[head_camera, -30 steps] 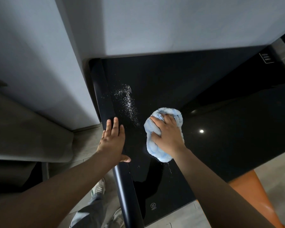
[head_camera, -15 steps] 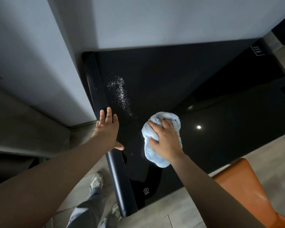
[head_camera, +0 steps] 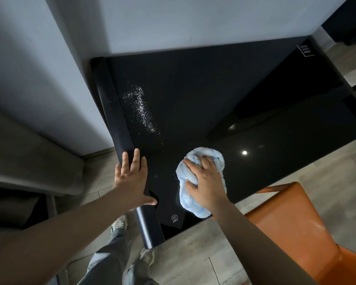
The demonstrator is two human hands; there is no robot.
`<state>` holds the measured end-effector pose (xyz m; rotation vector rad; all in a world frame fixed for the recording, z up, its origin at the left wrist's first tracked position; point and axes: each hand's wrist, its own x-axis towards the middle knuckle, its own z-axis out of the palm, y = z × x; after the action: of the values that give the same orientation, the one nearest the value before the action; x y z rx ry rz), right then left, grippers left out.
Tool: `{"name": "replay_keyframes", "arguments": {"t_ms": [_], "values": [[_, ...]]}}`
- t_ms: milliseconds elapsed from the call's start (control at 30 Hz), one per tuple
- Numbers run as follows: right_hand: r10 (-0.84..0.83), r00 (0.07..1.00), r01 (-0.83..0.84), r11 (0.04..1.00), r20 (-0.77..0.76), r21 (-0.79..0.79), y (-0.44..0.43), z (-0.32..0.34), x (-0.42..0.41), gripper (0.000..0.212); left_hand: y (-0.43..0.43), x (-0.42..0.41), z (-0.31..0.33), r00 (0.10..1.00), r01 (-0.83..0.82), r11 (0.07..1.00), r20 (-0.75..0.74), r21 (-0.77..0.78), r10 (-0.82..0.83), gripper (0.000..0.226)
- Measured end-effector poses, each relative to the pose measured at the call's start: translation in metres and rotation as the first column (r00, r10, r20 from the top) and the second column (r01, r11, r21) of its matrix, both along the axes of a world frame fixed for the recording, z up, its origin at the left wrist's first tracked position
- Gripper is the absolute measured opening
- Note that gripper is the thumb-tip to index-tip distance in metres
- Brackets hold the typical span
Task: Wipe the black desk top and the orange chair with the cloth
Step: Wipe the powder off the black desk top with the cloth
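On desk top (head_camera: 193,95), cloth (head_camera: 193,204) under right fingers (head_camera: 195,165).

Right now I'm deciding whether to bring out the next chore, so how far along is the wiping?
Early. Nothing looks finished: a streak of white powdery specks lies on the glossy black desk top, beyond the cloth. In hand: the right hand presses the fluffy light blue cloth near the front edge, while the left hand rests flat on the rounded side edge. Left: that streak and the orange chair.
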<state>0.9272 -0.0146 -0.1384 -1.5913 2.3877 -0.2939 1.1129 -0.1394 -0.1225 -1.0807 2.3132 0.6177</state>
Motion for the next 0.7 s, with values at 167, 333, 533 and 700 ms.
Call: {"name": "replay_keyframes", "arguments": {"t_ms": [167, 333, 533, 700], "values": [[-0.008, 1.0, 0.008, 1.0, -0.003, 0.009, 0.025, 0.0, 0.005, 0.057, 0.006, 0.002, 0.001, 1.0, 0.004, 1.0, -0.019, -0.012, -0.004, 0.137], [-0.025, 1.0, 0.025, 1.0, -0.007, 0.005, 0.048, 0.002, 0.01, 0.057, 0.007, -0.002, 0.002, 1.0, -0.006, 1.0, -0.012, -0.015, 0.006, 0.138], [-0.039, 0.999, 0.039, 0.999, -0.005, 0.006, 0.071, 0.004, 0.014, 0.056, 0.008, -0.001, 0.0, 1.0, -0.018, 1.0, -0.02, -0.02, 0.018, 0.139], [-0.079, 0.996, 0.077, 0.996, 0.04, 0.045, 0.095, 0.004, 0.019, 0.057, 0.009, -0.002, 0.0, 1.0, -0.025, 0.999, -0.009, -0.029, 0.025, 0.139]]}}
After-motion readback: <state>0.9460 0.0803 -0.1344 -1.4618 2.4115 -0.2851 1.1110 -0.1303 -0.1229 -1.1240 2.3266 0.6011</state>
